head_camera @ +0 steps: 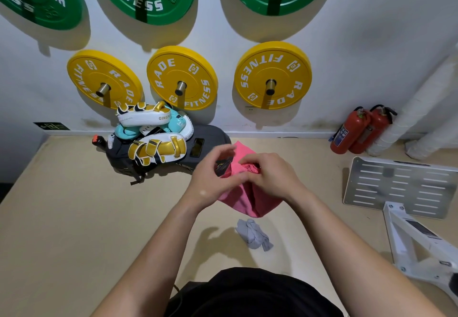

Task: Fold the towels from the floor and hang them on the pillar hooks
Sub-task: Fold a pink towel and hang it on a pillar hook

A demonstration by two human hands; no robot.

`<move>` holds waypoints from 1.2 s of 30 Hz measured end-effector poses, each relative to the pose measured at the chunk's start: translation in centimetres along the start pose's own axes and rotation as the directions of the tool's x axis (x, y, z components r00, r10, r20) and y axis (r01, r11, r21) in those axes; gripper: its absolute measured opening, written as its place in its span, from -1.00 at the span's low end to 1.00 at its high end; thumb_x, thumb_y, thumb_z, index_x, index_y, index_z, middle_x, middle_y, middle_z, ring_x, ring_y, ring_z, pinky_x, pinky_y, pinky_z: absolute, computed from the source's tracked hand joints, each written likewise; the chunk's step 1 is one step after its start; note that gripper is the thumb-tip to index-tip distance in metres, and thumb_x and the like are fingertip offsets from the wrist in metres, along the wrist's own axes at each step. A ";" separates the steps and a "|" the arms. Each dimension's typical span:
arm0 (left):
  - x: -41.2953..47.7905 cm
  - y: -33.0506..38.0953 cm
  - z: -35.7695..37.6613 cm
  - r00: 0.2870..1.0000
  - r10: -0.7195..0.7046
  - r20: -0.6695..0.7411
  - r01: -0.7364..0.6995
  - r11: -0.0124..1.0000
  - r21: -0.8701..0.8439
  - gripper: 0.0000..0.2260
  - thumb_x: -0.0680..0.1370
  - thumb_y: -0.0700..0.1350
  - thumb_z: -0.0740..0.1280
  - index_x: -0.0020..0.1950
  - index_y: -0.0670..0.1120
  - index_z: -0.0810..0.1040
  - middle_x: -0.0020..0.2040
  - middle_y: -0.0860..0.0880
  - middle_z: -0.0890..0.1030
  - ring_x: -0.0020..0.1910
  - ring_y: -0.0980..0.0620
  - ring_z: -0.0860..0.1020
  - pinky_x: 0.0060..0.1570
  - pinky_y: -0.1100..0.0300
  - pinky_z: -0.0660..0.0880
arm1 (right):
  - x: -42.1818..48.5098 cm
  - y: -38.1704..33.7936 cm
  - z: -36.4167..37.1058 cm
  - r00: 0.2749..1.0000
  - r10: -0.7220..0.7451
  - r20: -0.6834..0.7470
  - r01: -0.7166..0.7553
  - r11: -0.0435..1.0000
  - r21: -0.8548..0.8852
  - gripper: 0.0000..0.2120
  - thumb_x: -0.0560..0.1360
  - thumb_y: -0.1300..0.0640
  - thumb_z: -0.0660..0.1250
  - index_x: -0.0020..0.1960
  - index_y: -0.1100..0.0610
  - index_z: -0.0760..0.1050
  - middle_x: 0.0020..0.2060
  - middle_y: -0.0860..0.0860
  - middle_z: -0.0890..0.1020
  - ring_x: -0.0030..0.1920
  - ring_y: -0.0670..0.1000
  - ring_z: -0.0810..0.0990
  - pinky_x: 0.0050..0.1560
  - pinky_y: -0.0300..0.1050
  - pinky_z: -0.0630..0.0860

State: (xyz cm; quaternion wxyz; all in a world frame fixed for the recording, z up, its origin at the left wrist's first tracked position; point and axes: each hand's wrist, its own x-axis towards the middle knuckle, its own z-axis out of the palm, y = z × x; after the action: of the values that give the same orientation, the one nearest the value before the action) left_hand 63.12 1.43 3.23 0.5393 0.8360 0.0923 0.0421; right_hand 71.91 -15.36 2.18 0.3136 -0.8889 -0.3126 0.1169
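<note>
A pink towel (244, 201) hangs in the air in front of me, bunched at its top between both hands. My left hand (213, 175) grips its upper left part, fingers curled, with a small dark patch of the cloth showing beside them. My right hand (269, 174) pinches the upper right part. The lower end of the pink towel droops below my wrists. A crumpled grey towel (254, 233) lies on the beige floor (86, 217) just below the pink one. No pillar hook is in view.
A pile of gold-and-white boxing pads (156, 148) sits on a dark bag with a phone (197, 147) against the wall. Yellow weight plates (272, 75) hang on pegs above. Two red fire extinguishers (359, 130) stand at the right, near a white metal stand (396, 187).
</note>
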 end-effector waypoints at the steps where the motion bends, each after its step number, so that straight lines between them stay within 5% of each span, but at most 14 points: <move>1: 0.1 -0.1 0.2 0.999 0.006 0.034 -0.008 0.999 0.044 -0.58 0.40 -0.04 0.59 0.22 0.08 0.59 0.11 0.16 0.65 0.13 0.24 0.58 0.11 0.35 0.47 | 0.0 0.0 0.1 1.000 0.000 -0.004 0.000 1.000 0.019 -0.73 0.48 -0.12 0.35 0.17 -0.17 0.58 -0.01 -0.17 0.67 0.05 0.00 0.60 -0.07 -0.05 0.50; 6: 0.9 -1.6 0.4 0.991 -0.009 -0.132 0.017 0.998 0.058 -0.87 0.47 -0.06 0.53 -0.05 -0.04 0.64 -0.18 0.04 0.67 -0.22 0.14 0.57 -0.12 0.31 0.49 | 0.1 0.6 0.4 0.999 -0.021 -0.042 0.030 0.978 0.204 -0.79 0.47 -0.12 0.43 0.06 -0.08 0.64 -0.30 -0.29 0.56 -0.25 -0.22 0.49 -0.20 -0.12 0.37; 11: 1.3 -2.4 1.1 0.993 -0.095 -0.073 0.098 0.994 0.038 -0.84 0.56 0.10 0.37 -0.06 0.02 0.58 -0.16 0.06 0.64 -0.16 0.06 0.57 -0.09 0.09 0.48 | 0.1 1.0 0.3 1.000 -0.022 -0.001 0.021 0.923 0.385 -0.79 0.44 0.03 0.50 0.06 -0.04 0.63 -0.11 -0.21 0.66 -0.12 -0.22 0.58 -0.09 -0.24 0.44; 14: 1.5 -2.8 0.0 0.942 -0.107 -0.319 0.142 0.986 0.088 -0.84 0.64 0.04 0.29 -0.03 -0.02 0.51 -0.15 0.10 0.59 -0.14 0.09 0.54 -0.16 0.11 0.43 | 0.3 2.9 0.0 0.985 0.150 -0.084 -0.109 0.920 0.375 -0.61 0.40 0.04 0.53 0.21 -0.01 0.59 0.11 -0.13 0.66 0.05 -0.09 0.60 0.11 -0.16 0.49; 19: 0.8 -4.2 -3.2 0.813 -0.128 -0.568 0.203 0.977 0.071 -0.82 0.69 0.01 0.19 0.05 -0.09 0.44 -0.11 -0.01 0.55 -0.08 -0.07 0.50 -0.17 0.08 0.31 | 0.0 7.6 -0.2 0.848 0.460 -0.261 -0.363 0.865 0.346 -0.74 0.49 -0.02 0.39 0.10 0.10 0.60 -0.04 0.05 0.69 -0.01 0.10 0.63 -0.07 -0.10 0.44; 25: 0.8 -5.0 -3.7 0.741 -0.276 -0.613 0.345 0.939 -0.006 -0.77 0.71 0.03 0.10 0.12 -0.12 0.39 0.02 -0.08 0.50 -0.01 -0.07 0.43 -0.06 0.10 0.28 | -0.6 7.6 1.6 0.758 0.541 -0.364 -0.255 0.760 0.597 -0.85 0.62 0.07 0.23 -0.03 0.14 0.44 -0.18 0.02 0.57 -0.15 0.03 0.50 -0.11 -0.01 0.39; 36: 0.7 -4.9 -0.1 0.754 -0.348 -0.558 0.382 0.922 -0.059 -0.78 0.68 0.03 0.18 0.09 -0.12 0.43 -0.03 -0.05 0.54 -0.03 -0.09 0.48 -0.08 0.10 0.30 | -2.3 4.6 3.4 0.762 0.531 -0.371 -0.286 0.789 0.543 -0.78 0.63 0.04 0.22 -0.08 0.18 0.40 -0.32 0.04 0.52 -0.29 0.05 0.46 -0.32 -0.06 0.28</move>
State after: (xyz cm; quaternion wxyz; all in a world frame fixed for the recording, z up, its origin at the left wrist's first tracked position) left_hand 63.27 3.67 -1.19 0.4614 0.7680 0.4080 0.1753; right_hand 70.98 -17.94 -3.38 0.5488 -0.8354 0.0253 0.0169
